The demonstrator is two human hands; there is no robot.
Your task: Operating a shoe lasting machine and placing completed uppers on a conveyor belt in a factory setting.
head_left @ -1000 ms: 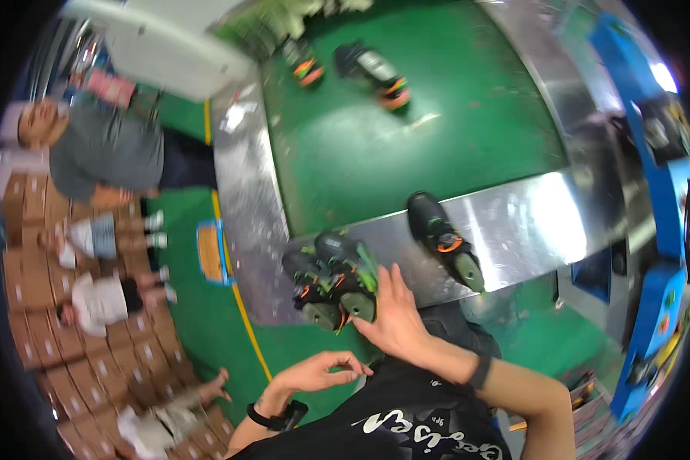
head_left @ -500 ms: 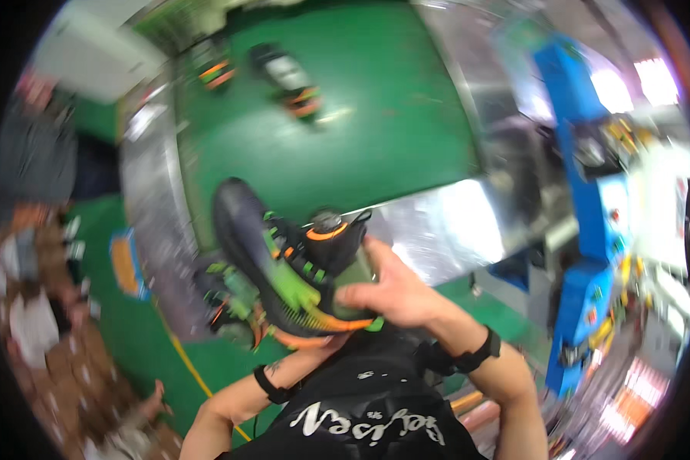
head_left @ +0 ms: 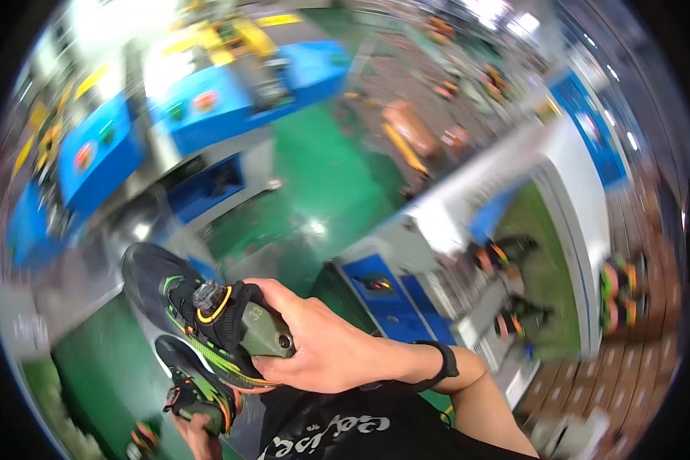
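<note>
A black sports shoe point(head_left: 155, 287) with green and orange trim is held in front of me, its toe pointing to the upper left. An olive shoe last point(head_left: 262, 335) fills its opening, and my right hand point(head_left: 333, 345) is closed round the heel end of that last. A round dial sits on the shoe's tongue. Lower and partly behind it is a second, similar shoe point(head_left: 178, 359). My left hand point(head_left: 197, 435) grips this one near its heel, at the lower edge; some of its fingers are hidden.
Blue machines point(head_left: 207, 103) with red and green buttons stand at the upper left. On the right, a white and blue machine point(head_left: 395, 249) has several shoes on a green surface point(head_left: 548, 280). Green floor point(head_left: 299, 199) lies between them. Brown boxes point(head_left: 590, 383) are stacked far right.
My view has swung right, from the metal-edged green table to the machines. Both shoes have come along, now at lower left. My left hand, mostly hidden before, now shows.
</note>
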